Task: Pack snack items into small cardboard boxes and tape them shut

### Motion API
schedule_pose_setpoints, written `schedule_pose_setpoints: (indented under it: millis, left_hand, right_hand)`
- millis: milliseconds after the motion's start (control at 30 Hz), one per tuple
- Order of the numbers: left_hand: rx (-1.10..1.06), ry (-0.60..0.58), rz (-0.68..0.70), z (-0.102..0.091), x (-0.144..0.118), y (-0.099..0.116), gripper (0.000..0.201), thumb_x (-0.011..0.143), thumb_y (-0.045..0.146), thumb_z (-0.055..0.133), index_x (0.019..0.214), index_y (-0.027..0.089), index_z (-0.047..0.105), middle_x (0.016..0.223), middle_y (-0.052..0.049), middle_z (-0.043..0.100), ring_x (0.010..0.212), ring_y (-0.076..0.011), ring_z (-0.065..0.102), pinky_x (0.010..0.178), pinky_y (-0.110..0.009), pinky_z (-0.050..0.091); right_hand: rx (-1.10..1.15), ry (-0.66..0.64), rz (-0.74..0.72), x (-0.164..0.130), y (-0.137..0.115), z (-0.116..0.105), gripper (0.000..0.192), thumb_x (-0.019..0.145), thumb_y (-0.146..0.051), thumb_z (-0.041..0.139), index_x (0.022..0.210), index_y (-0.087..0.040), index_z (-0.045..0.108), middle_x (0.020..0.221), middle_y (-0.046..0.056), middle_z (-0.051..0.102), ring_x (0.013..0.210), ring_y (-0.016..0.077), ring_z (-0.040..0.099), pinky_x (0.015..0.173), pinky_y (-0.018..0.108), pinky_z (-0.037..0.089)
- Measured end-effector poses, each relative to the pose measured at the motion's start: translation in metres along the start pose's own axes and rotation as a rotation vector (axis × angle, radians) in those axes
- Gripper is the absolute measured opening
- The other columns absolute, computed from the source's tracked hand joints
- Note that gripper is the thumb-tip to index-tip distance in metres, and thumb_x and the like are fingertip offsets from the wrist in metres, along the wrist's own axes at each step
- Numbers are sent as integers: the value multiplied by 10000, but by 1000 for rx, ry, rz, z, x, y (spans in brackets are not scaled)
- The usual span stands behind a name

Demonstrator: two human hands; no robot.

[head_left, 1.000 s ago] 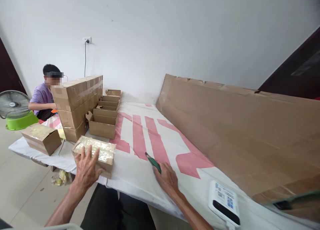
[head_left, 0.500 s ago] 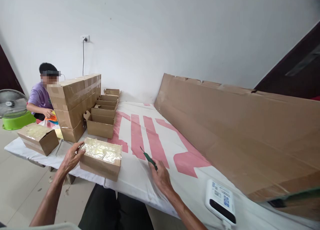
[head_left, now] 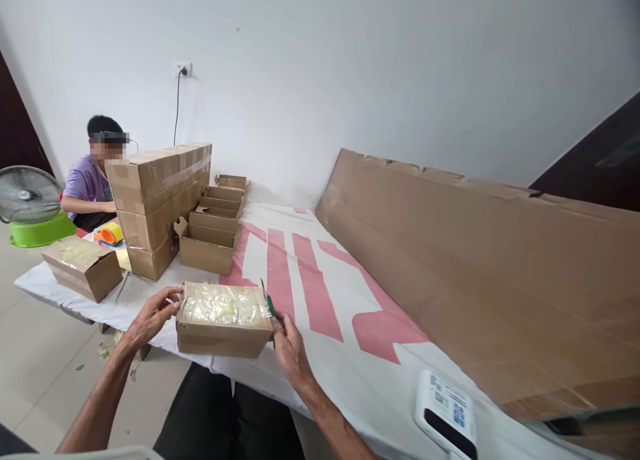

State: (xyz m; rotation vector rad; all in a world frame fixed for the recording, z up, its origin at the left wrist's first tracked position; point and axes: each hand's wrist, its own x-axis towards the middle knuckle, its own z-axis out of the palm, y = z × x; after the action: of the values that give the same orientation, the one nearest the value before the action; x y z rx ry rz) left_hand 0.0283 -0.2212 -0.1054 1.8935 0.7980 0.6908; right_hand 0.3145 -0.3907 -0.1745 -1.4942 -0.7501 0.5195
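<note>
A slip here could mean a cut

The taped cardboard box [head_left: 223, 343] sits between the person's hands at the near edge of the cloth-covered table [head_left: 320, 373]. The left hand [head_left: 153, 313] has its thumb and fingers curled against the box's left end; whether they pinch the board or only press it cannot be told. The right hand [head_left: 289, 340] is closed round a green-handled knife [head_left: 271, 305] and touches the box's right end, the bare blade pointing up and away from the person.

The chief danger is likely that blade: because 1 hand has both knife and box to manage, a twist of the wrist could score the clear tape [head_left: 215, 307] or nick the left fingers if they came across. The shiny top may also offer little grip. The box's underside is hidden, so its support is unclear; if it overhangs the edge, a weak hold on the left could let it tip towards the lap. A hard push forward could knock the nearest open carton [head_left: 206, 255] into the stack of sealed boxes [head_left: 150, 227]
</note>
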Motion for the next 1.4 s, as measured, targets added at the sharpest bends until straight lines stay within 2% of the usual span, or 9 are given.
schedule_pose_setpoints:
  millis: [200, 500, 667, 800, 933, 1000, 1067, 1233, 1400]
  left_hand:
    - [29, 11, 11, 4, 7, -1, 386, 835, 403, 695, 1162, 200, 709, 894, -6, 650, 785, -171, 609, 723, -286, 501]
    - [77, -16, -13, 2, 12, -1, 427, 785, 361, 716, 1187, 219, 718, 1140, -65, 686, 880, -200, 691, 754, -314, 590]
    - [38, -3, 36, 9, 15, 4, 371, 777, 358, 743, 1118, 219, 790, 1414, -136, 635, 1334, -338, 599, 843, -322, 607]
    - [-116, -92, 44, 12, 15, 7, 437, 740, 340, 815, 1162, 227, 828, 1537, -136, 574, 1466, -398, 484, 893, -333, 615]
    - [-238, -132, 33, 13, 12, 8, 469, 743, 329, 855, 1202, 236, 831, 1569, -133, 551, 1420, -393, 527, 923, -353, 618]
    - [-260, -134, 28, 14, 11, 8, 475, 735, 329, 869, 1199, 237, 832, 1578, -132, 541, 1425, -397, 521, 902, -347, 623]
    - [-273, -141, 28, 16, 10, 8, 472, 740, 323, 868, 1203, 233, 829, 1590, -130, 528, 1423, -394, 522, 893, -339, 627]
    - [-282, -144, 34, 18, 7, 11, 451, 743, 298, 853, 1189, 231, 821, 1592, -120, 517, 1419, -380, 519, 904, -348, 629]
    - [-267, -130, 29, 19, 7, 9, 432, 720, 274, 831, 1149, 227, 824, 1603, -121, 499, 1421, -389, 520, 873, -348, 632]
  right_hand:
    - [-18, -14, 21, -5, 2, -3, 665, 862, -765, 598, 1174, -185, 690, 1170, 155, 791, 1038, 317, 720, 820, 403, 596]
    - [4, 3, 20, -4, 7, -5, 616, 862, -724, 636, 1166, -192, 697, 1158, 147, 798, 1032, 319, 725, 831, 411, 600]
    - [3, -6, 20, -7, 7, -5, 614, 876, -717, 622, 1194, -197, 686, 1173, 140, 793, 1048, 309, 719, 849, 402, 589]
    - [-43, -2, -10, -4, 3, -12, 604, 870, -744, 611, 1140, -210, 695, 1061, 114, 794, 944, 284, 712, 793, 386, 581]
    - [-120, 2, -57, 10, -20, -30, 562, 905, -773, 548, 913, -224, 668, 692, 26, 653, 620, 203, 576, 595, 334, 495]
    - [-146, -70, -84, 17, -41, -36, 567, 906, -775, 546, 893, -221, 665, 640, 3, 602, 549, 173, 501, 538, 313, 438]
    - [-180, -204, -135, 23, -68, -35, 541, 896, -726, 599, 1007, -208, 708, 750, 29, 688, 594, 176, 547, 549, 305, 443]
    - [-343, -623, -306, 28, -127, -11, 320, 964, -470, 599, 1069, -226, 778, 1031, 52, 789, 931, 230, 699, 796, 327, 520]
    - [-483, -774, -442, 35, -151, 15, 329, 990, -409, 547, 1058, -217, 805, 961, 42, 801, 848, 206, 690, 779, 320, 492]
